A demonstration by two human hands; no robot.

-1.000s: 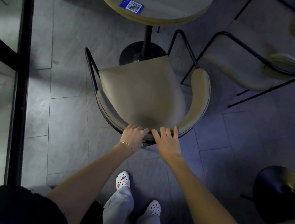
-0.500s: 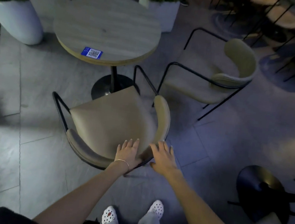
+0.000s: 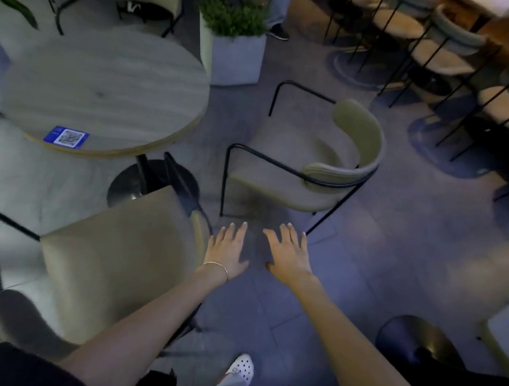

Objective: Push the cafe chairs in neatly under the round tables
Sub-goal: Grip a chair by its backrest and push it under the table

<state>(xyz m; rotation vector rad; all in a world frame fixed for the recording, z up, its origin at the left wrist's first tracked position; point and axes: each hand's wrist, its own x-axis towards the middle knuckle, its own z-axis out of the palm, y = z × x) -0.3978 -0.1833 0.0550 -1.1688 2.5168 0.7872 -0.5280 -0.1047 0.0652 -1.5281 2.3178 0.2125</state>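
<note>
A round wooden table [image 3: 105,91] with a blue QR sticker [image 3: 66,137] stands at upper left on a black pedestal base [image 3: 151,185]. A beige chair with a black frame [image 3: 110,258] sits at lower left, its seat front near the pedestal. A second beige chair [image 3: 308,164] stands right of the table, angled away from it. My left hand [image 3: 228,249] and my right hand [image 3: 289,254] hover open over the floor between the two chairs, fingers spread, touching neither.
A white planter with a green plant [image 3: 233,39] stands behind the table. More chairs [image 3: 450,53] line the upper right. A black table base [image 3: 419,351] sits at lower right. A person's legs [image 3: 279,3] stand by the planter.
Both hands have let go of the near chair's backrest and moved right, off the chair. The view has swung up and to the right, toward the second chair.
</note>
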